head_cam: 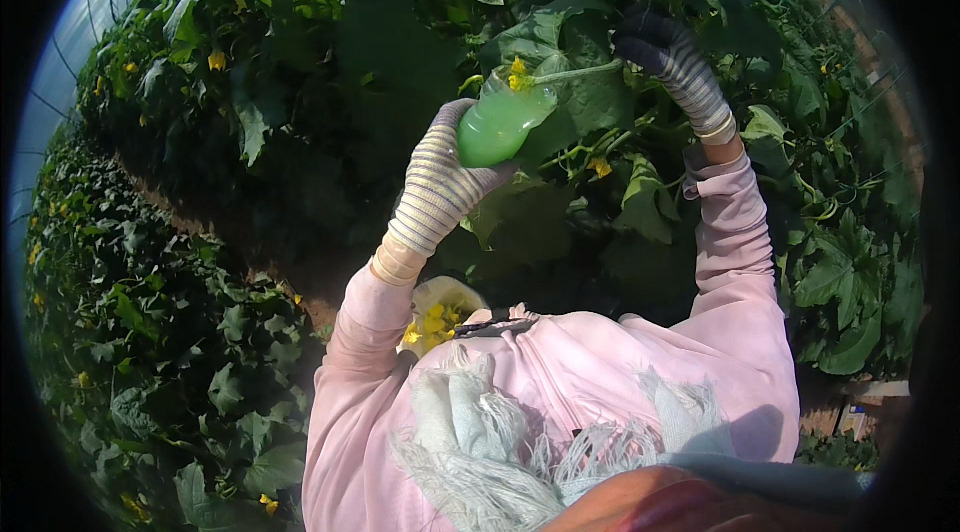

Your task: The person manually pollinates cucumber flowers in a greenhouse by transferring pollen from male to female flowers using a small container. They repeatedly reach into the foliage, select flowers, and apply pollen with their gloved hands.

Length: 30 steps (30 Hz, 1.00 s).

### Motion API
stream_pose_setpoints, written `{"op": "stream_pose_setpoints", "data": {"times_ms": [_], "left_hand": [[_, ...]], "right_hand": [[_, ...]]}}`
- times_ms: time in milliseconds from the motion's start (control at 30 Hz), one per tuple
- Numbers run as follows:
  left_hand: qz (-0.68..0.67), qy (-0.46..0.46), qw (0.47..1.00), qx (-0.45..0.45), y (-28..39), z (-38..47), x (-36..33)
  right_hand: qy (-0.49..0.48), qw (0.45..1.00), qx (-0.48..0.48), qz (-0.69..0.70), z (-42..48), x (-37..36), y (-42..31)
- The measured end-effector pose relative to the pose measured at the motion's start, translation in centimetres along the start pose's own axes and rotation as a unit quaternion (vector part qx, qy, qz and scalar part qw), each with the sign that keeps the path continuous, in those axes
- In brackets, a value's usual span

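Note:
My left hand (450,172), in a striped knit glove, holds a clear plastic cup or cut bottle of green liquid (499,123), tilted. At its mouth is a yellow flower (519,74) on the end of a pale green stem or young fruit (577,72). My right hand (660,44), gloved too, is raised at the other end of that stem among the leaves. Its fingers are in dark shade, so its grip cannot be made out. Broad green leaves (559,44) lie behind the cup.
A pale container (469,292) with yellow flowers (435,325) is at my waist. Dense vines with yellow blossoms (217,60) rise in front and at the left. Green netting or strings (862,111) run at the right. Bare soil (319,310) shows between the rows.

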<state>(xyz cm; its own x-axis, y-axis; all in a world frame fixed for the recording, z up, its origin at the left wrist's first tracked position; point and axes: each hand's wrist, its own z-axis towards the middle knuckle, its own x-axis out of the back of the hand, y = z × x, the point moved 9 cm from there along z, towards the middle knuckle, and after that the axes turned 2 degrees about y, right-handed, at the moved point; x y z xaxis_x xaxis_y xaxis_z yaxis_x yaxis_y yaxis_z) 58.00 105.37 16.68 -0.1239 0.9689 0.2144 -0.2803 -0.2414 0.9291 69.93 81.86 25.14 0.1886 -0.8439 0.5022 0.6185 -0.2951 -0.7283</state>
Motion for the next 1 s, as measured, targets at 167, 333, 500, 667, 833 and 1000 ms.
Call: {"op": "stream_pose_setpoints", "data": {"times_ms": [167, 333, 500, 667, 833, 1000], "left_hand": [[-0.019, -0.011, 0.998, 0.058, 0.6, -4.2, 1.0], [-0.103, -0.061, 0.992, 0.032, 2.6, -6.0, -1.1], [-0.107, -0.066, 0.987, -0.101, 4.0, -1.5, -2.8], [-0.173, -0.027, 0.980, -0.094, 1.0, 5.4, -2.0], [-0.031, -0.008, 0.998, -0.049, -1.8, 7.3, -0.4], [0.018, -0.071, 0.995, -0.067, -3.1, 6.2, -0.9]], "right_hand": [[0.029, 0.992, -0.084, 0.093, -0.1, -0.5, 1.9], [0.030, 0.998, 0.000, 0.053, 0.8, -2.5, 1.6], [0.002, 0.965, -0.101, 0.243, 0.2, -4.2, 4.0], [-0.002, 0.975, 0.040, 0.217, 0.5, -3.6, 2.3], [0.023, 0.996, 0.058, 0.059, 1.5, -1.5, 3.6], [-0.058, 0.976, -0.033, 0.205, 4.0, -0.6, 6.8]]}}
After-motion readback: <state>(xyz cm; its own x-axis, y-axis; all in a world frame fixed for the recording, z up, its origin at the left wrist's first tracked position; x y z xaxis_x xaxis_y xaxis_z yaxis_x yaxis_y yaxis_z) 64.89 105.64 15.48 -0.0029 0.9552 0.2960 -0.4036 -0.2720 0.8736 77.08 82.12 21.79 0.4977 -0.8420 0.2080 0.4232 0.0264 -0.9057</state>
